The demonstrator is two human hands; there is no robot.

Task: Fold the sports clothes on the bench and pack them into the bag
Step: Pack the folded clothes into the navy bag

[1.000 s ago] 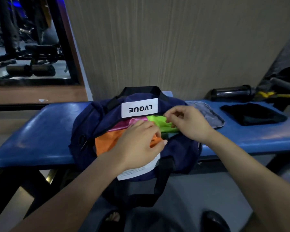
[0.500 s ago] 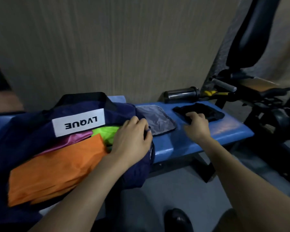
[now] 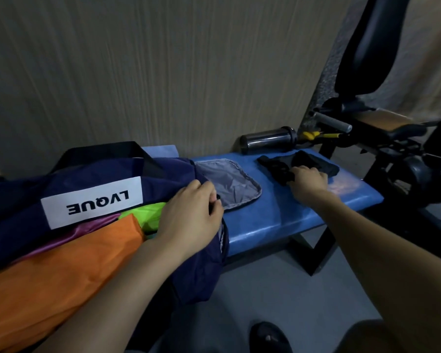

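A navy bag [image 3: 92, 174] with a white label lies open on the blue bench [image 3: 290, 220]. Inside it lie an orange garment [image 3: 61, 271], a pink one [image 3: 87, 229] and a lime green one [image 3: 145, 212]. My left hand [image 3: 189, 220] grips the bag's right edge by the opening. A grey flap [image 3: 229, 184] of the bag lies flat on the bench beside it. Further right, my right hand [image 3: 307, 180] grips the near edge of a folded black garment [image 3: 298, 163], which is lifted and creased there.
A dark metal bottle [image 3: 267, 140] lies on its side at the bench's back edge against the wall. Black gym equipment with a padded seat [image 3: 382, 123] stands close to the bench's right end. My shoe [image 3: 270, 337] shows on the grey floor below.
The view has swung right. My right hand left the bag, reached across the bench and took hold of the black garment. My left hand shifted to the bag's right edge.
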